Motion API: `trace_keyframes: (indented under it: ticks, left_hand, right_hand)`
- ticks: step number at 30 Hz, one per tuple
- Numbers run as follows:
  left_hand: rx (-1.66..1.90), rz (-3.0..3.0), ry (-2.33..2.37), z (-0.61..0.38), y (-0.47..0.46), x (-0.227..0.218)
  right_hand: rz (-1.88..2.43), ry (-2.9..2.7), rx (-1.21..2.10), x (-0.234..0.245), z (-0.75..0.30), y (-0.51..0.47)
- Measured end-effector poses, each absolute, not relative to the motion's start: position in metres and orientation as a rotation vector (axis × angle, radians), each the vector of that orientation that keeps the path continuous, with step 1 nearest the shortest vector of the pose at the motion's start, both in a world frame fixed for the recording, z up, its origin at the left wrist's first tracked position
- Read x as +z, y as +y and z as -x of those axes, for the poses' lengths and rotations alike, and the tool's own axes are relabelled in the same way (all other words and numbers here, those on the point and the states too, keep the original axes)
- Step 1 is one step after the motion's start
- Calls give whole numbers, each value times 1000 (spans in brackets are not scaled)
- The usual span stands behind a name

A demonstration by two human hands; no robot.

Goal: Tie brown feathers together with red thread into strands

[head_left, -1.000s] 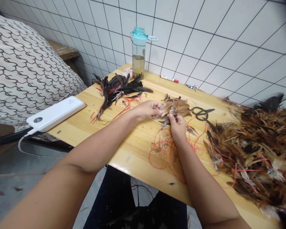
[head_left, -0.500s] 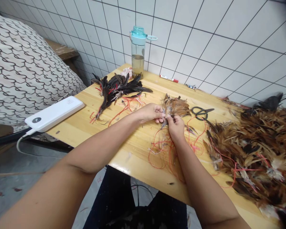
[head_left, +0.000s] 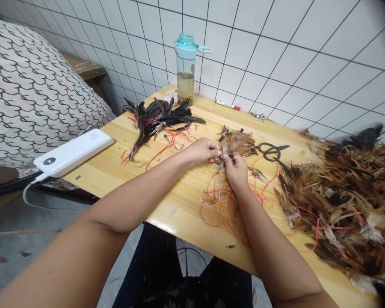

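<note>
Meeting at the near-left base of the brown bunch [head_left: 239, 144], which lies left of the scissors [head_left: 278, 149]: left hand [head_left: 205, 150] and right hand [head_left: 238, 171], fingertips now almost together where a second ago they stood apart. Both appear pinched on the quill ends, a closer hold on the base, I judge; whether string is caught between them is too small to tell. Right of the scissors, one feather pile [head_left: 349, 192].
</note>
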State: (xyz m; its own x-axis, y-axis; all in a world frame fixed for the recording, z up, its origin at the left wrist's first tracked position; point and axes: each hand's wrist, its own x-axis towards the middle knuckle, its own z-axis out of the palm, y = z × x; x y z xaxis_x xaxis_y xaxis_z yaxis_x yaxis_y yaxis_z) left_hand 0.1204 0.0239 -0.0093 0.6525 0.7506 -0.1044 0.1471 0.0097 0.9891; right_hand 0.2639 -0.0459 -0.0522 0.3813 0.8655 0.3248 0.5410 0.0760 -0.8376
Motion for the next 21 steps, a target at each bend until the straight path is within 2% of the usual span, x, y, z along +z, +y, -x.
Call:
trace_keyframes:
  ticks: [6, 21]
  left_hand:
    - [737, -1486, 768, -117, 25, -4]
    - [655, -1351, 789, -123, 24, -7]
  right_hand:
    - [1584, -1158, 499, -51, -263, -46]
    - [1586, -1352, 385, -55, -266, -44]
